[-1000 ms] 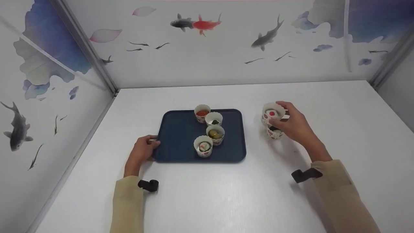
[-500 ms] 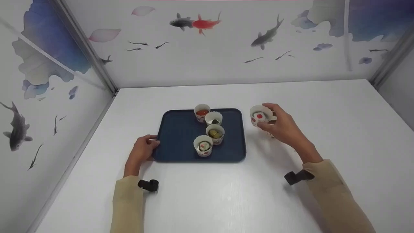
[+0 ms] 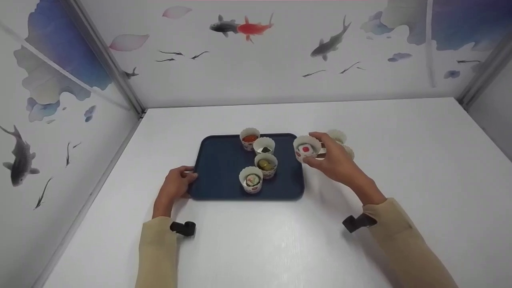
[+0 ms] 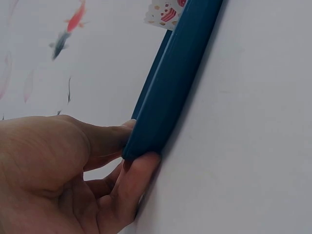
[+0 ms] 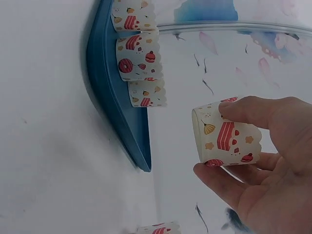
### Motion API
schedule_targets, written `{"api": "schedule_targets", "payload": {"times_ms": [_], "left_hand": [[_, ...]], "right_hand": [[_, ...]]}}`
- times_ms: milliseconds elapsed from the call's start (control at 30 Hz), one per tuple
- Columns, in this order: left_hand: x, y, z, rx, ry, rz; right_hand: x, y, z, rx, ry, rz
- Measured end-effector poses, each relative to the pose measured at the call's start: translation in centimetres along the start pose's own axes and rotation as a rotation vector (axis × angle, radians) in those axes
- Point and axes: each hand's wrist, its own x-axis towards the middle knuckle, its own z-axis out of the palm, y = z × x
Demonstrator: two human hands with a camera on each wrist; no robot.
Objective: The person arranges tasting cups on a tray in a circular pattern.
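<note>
My left hand [image 3: 178, 184] pinches the left edge of a dark blue tray [image 3: 218, 170]; the left wrist view shows the thumb above the rim and fingers under it [image 4: 141, 131]. My right hand [image 3: 338, 162] holds a patterned paper baking cup [image 3: 300, 154] between thumb and fingers, raised above the tray's right edge. Inside that cup lies a white piece with a red top [image 3: 306, 149]. On the tray stand several similar cups: one with orange filling [image 3: 250, 139], one with a dark piece [image 3: 266, 150], one with yellow-green pieces [image 3: 266, 165], and one with a sushi roll [image 3: 252, 180].
Partly behind my right hand, two more paper cups show on the white table: a farther one [image 3: 337, 136] and a nearer one [image 3: 349, 151]. A wall [image 3: 256, 80] painted with fish rises behind the table, with another panel [image 3: 60, 132] at the left.
My right hand has carried the paper cup leftward, from beside the other cups to the tray's right edge. The left hand and tray have stayed in place.
</note>
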Motion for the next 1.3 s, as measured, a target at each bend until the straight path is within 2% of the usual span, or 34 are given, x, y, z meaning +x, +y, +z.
{"api": "schedule_targets", "payload": {"times_ms": [200,500,900,1067,1300], "left_hand": [[0.0,0.0,-0.1,-0.005,0.003,0.011],[-0.1,-0.1,0.0,-0.032,0.005,0.010],[0.0,0.0,-0.2,-0.010,0.010,0.023],[0.0,0.0,-0.1,-0.026,0.001,-0.004],[-0.1,0.0,0.0,-0.034,0.001,-0.020]], "right_hand": [[0.4,-0.8,0.7,0.036,-0.042,0.001],[0.9,-2.5,2.5,0.008,-0.077,-0.045],[2.0,-5.1,5.7,0.033,-0.117,-0.126],[2.4,-5.4,7.1,0.070,-0.113,-0.156],[3.0,-6.0,8.7,0.197,-0.146,-0.131]]}}
